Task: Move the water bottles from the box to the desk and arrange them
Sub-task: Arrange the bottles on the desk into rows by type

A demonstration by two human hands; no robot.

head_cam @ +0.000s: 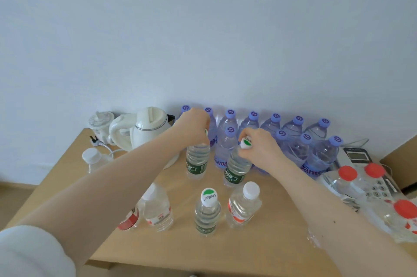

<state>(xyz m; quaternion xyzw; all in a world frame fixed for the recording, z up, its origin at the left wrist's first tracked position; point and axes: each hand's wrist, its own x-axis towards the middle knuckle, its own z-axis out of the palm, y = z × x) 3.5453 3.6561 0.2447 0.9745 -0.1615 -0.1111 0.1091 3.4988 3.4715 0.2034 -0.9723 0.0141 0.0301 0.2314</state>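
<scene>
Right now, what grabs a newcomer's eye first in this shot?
Two hands over the middle of the desk: the left hand grips the top of the left green-label bottle, the right hand the cap of the right green-label bottle. Behind them, purple-capped bottles stand in two rows along the wall. A white kettle sits rear left.
</scene>
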